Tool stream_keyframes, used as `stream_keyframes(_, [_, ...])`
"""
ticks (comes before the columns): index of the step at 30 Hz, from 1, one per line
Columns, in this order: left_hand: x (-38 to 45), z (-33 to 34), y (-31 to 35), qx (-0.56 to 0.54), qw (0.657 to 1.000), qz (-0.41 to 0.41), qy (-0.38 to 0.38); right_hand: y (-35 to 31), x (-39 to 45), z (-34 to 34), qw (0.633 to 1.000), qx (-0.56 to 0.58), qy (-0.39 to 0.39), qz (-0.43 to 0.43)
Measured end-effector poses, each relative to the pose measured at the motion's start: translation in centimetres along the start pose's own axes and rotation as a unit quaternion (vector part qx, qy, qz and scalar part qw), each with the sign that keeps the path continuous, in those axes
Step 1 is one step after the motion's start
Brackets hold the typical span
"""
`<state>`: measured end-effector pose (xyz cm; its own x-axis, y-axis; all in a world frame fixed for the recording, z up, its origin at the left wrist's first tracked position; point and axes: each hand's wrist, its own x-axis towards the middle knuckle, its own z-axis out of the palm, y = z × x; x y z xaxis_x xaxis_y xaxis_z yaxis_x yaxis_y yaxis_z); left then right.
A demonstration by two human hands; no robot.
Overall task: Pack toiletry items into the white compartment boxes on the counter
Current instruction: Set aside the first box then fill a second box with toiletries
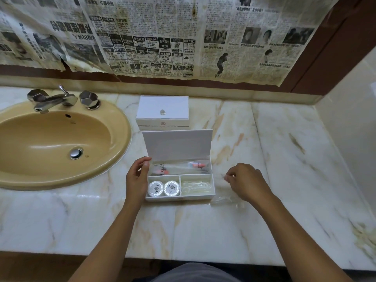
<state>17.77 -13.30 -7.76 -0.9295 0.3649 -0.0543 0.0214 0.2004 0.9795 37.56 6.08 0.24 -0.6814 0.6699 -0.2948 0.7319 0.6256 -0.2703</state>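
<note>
An open white compartment box (179, 198) stands on the marble counter, its lid (177, 144) upright at the back. Its long rear compartment holds a clear-wrapped toothbrush kit (179, 167). Two round wrapped soaps (163, 188) fill the front left compartment, and clear packets (196, 188) lie in the front right one. My left hand (137, 176) rests curled against the box's left side. Right of the box, my right hand (246, 181) pinches a clear plastic packet (225, 198) just above the counter. A second white box (162, 111), lid closed, stands behind.
A tan oval sink (50, 143) with a chrome tap (53, 99) takes up the counter's left. Old newspaper (162, 37) covers the wall behind. The marble counter (284, 159) runs right to a side wall, and its front edge lies near my body.
</note>
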Motion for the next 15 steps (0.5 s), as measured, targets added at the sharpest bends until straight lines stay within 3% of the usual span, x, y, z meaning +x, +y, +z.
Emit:
stream_keyframes(10, [0.1,0.1,0.0,-0.008,1.0,-0.006,0.006,-6.0,-0.1,1.6,0.99,-0.01,0.004,-0.141])
stream_keyframes(15, [0.1,0.0,-0.1,-0.006,1.0,-0.01,0.007,-6.8,0.2,4.1,0.985,-0.051,0.025,-0.162])
